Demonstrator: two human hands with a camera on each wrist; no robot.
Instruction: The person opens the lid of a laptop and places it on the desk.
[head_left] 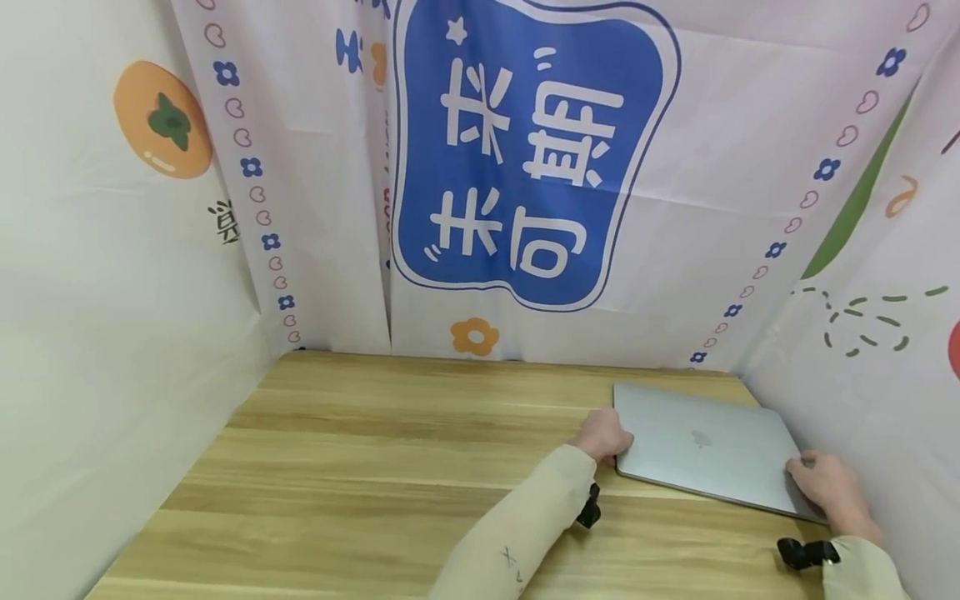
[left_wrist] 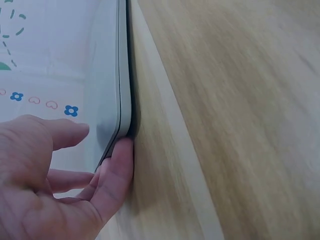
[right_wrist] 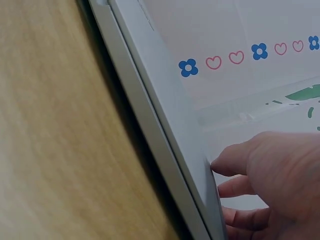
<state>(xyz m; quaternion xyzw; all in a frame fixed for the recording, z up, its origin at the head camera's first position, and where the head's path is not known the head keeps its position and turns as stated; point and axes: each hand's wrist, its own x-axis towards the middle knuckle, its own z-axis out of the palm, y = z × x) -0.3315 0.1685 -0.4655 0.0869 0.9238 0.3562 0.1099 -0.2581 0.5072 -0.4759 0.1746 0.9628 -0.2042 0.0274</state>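
Observation:
A closed silver laptop (head_left: 720, 457) with an apple logo on its lid lies at the right side of the wooden table, its long front edge slanting. At its left side, my left hand (head_left: 602, 433) holds the corner. The left wrist view shows fingertips (left_wrist: 122, 152) tucked under that corner, with the thumb over the lid. My right hand (head_left: 831, 490) grips the opposite short side, thumb at the lid's edge. In the right wrist view the other fingers (right_wrist: 245, 217) reach down along that side, partly hidden by the laptop (right_wrist: 172, 130).
The wood-grain table (head_left: 337, 467) extends left of the laptop. White printed cloth (head_left: 720, 167) hangs behind it and on both sides, the right-hand cloth (head_left: 885, 392) close to my right hand. Each wrist carries a small black camera (head_left: 808, 553).

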